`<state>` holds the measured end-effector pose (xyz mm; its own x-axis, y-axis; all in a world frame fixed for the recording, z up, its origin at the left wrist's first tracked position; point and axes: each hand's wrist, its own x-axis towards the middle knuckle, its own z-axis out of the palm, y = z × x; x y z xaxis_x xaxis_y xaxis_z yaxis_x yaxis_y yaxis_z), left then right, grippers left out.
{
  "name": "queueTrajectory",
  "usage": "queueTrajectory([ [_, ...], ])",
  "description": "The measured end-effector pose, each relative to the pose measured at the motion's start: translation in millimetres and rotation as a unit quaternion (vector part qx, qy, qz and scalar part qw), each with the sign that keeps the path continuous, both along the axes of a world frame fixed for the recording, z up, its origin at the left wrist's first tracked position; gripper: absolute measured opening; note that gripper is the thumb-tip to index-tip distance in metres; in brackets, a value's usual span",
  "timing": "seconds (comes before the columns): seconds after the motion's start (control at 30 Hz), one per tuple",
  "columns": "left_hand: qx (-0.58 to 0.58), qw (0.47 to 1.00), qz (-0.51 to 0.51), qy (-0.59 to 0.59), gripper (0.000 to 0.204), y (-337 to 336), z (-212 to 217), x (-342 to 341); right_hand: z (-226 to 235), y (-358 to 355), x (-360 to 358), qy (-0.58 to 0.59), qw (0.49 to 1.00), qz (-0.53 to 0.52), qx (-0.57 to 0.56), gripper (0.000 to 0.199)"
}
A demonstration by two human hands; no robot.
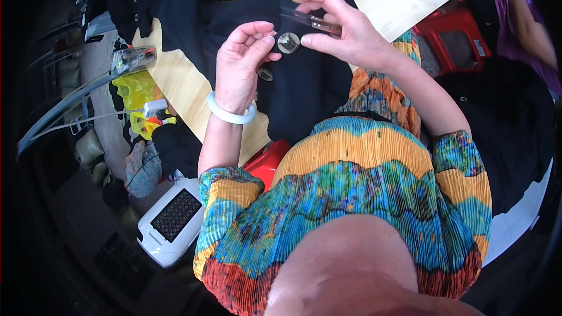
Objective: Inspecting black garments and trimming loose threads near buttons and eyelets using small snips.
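Counter (pixel 184 90) first?

Bare wood shows along its left edge; black cloth (pixel 313 82) covers the middle.

Left hand (pixel 240 58)?

Thumb and fingers bent together over the cloth; I can't tell whether they pinch anything. A round button (pixel 288 43) shows just right of them.

And the snips (pixel 323 24)?

Right of the button, gripped in the right hand (pixel 357 32). Long axis nearly sideways, tips pointing left and slightly away.

Open room?

Bare wood, upper right.
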<state>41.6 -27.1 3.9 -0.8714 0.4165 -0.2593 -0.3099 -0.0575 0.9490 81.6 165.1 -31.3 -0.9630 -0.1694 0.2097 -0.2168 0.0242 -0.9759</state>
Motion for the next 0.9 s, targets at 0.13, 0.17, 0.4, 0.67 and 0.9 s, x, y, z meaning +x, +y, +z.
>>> queueTrajectory([
  [0.13,-0.032,0.999,0.006,0.020,0.017,-1,-1,3,-1,-5,-9,-0.016,0.997,0.071,-0.013,0.058],
  [0.17,-0.041,0.999,0.010,0.026,0.016,1,-2,3,-6,-9,-12,-0.010,0.996,0.085,-0.034,0.059],
  [0.4,-0.026,0.984,0.150,0.091,0.018,-8,-6,-22,3,-9,-23,-0.085,0.986,0.082,-0.118,0.048],
  [0.67,-0.149,0.982,0.052,0.103,0.017,-28,-20,-16,24,-6,-39,-0.099,0.978,0.073,-0.167,0.048],
  [0.9,0.061,0.993,-0.099,-0.002,0.026,-34,5,5,74,0,-45,0.006,0.976,0.008,-0.218,0.043],
])
